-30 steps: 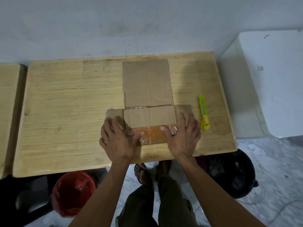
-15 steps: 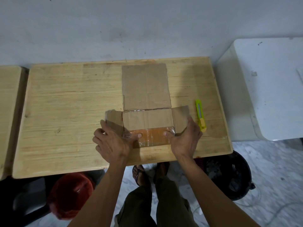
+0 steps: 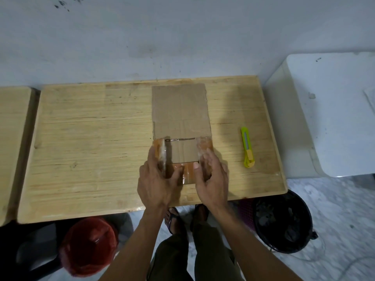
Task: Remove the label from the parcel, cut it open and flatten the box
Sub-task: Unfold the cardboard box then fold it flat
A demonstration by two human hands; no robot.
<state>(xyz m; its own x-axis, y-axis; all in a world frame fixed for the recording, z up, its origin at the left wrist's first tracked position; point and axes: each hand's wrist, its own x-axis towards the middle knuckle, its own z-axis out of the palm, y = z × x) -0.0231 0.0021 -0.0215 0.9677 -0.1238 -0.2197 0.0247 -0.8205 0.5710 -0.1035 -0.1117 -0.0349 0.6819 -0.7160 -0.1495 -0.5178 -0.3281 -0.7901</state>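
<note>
A brown cardboard box (image 3: pixel 180 112) lies cut open and mostly flat in the middle of the wooden table (image 3: pixel 91 142), its long panel stretching toward the wall. At its near end, two taped side flaps stand folded inward over the short panel. My left hand (image 3: pixel 157 179) holds the left flap (image 3: pixel 161 153), which is glossy with orange tape. My right hand (image 3: pixel 211 177) holds the right flap (image 3: pixel 205 147). An orange taped strip (image 3: pixel 187 171) shows between my thumbs. A yellow-green utility knife (image 3: pixel 247 147) lies on the table to the right of the box, apart from both hands.
A white cabinet or appliance (image 3: pixel 328 114) stands against the table's right side. A black bin (image 3: pixel 282 220) sits on the floor at the right, a red bucket (image 3: pixel 89 246) under the table's front edge. Another wooden table (image 3: pixel 12 138) adjoins on the left. My sandalled feet are below.
The two side flaps, spread flat outward before, are now folded inward and raised by my hands, which moved closer together. The camera view has tilted up a little.
</note>
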